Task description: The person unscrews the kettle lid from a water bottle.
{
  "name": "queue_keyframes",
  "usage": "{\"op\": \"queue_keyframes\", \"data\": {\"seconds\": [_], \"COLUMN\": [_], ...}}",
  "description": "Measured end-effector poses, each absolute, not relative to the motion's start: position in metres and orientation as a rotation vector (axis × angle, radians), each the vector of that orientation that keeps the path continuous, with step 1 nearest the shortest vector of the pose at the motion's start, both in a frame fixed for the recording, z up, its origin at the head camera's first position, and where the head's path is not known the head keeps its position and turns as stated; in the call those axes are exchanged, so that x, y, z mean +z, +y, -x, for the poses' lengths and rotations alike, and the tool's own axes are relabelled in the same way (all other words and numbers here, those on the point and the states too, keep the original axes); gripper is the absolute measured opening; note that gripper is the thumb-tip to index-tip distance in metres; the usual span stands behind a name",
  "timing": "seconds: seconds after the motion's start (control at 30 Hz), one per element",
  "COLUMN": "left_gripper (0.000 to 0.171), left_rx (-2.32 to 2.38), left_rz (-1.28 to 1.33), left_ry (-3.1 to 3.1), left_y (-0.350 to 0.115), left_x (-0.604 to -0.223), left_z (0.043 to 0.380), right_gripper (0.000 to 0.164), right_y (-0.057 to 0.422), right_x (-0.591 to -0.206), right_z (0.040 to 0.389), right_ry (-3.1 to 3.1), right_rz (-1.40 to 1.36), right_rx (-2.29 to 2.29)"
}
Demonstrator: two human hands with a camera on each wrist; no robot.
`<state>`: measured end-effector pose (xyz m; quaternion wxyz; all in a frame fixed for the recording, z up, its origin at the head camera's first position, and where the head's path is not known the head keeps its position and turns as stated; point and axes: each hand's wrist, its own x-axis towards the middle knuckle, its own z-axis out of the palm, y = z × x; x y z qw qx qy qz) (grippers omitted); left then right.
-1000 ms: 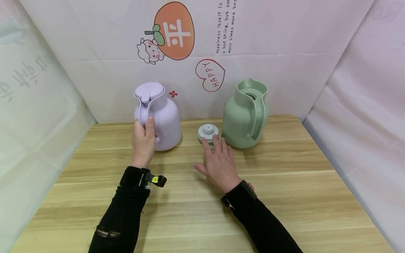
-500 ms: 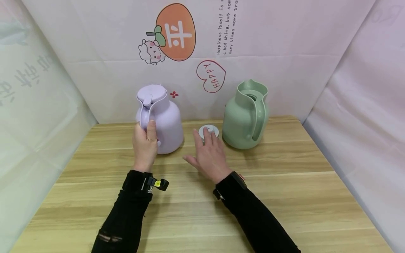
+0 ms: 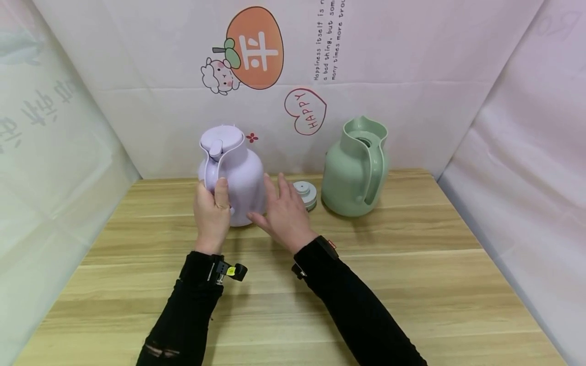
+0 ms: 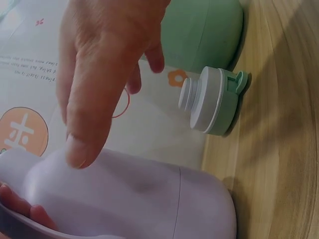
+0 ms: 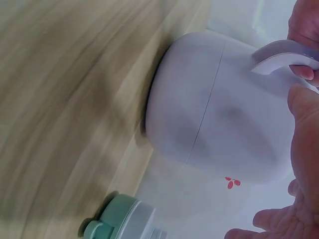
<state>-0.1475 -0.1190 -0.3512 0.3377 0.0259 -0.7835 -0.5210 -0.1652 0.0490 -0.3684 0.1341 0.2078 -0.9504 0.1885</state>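
Note:
My left hand (image 3: 211,217) grips the handle of a lavender thermos jug (image 3: 249,175), which stands at the left back of the table with its lid on. Beside the jug's right side, my right hand (image 3: 288,218) has its fingers spread and holds nothing; whether it touches the jug I cannot tell. Just right of that hand sits a white and green stopper (image 3: 308,195), partly hidden by the fingers. Its narrow white end points up, and a green tab shows in the left wrist view. A green thermos jug (image 3: 348,175) stands further right, its mouth uncovered.
The wooden table (image 3: 412,284) ends at the back against a printed white cloth (image 3: 412,61). Cloth walls also rise along the left and right sides. A small camera (image 3: 235,271) sticks out from my left wrist.
My right hand has moved left, from in front of and over the stopper to beside the lavender jug. The left hand and lavender jug have shifted slightly towards me in the view.

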Motion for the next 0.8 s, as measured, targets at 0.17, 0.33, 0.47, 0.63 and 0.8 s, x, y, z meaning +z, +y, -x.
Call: {"op": "queue_keyframes", "data": {"seconds": [0.17,0.33,0.47,0.63,0.8], "left_gripper": [0.058,0.06,0.059,0.058,0.057], "left_rx": [-1.376,-1.368,-1.36,-1.341,-1.342], "left_rz": [-0.085,-0.094,-0.093,-0.08,-0.072], "left_ry": [-2.058,-2.076,-2.072,-2.058,-2.049], "left_y": [-0.118,-0.117,-0.116,-0.116,-0.115], "left_x": [-0.351,-0.35,-0.35,-0.351,-0.352], "left_z": [0.145,0.142,0.142,0.142,0.142], "right_gripper": [0.102,0.103,0.102,0.101,0.1], "right_y": [0.039,0.031,0.027,0.025,0.023], "right_x": [-0.364,-0.362,-0.36,-0.359,-0.359], "right_z": [0.169,0.171,0.172,0.173,0.176], "right_ry": [-2.757,-2.751,-2.758,-2.73,-2.712], "right_rz": [-0.601,-0.596,-0.614,-0.657,-0.663], "right_rx": [0.578,0.605,0.617,0.605,0.608]}}
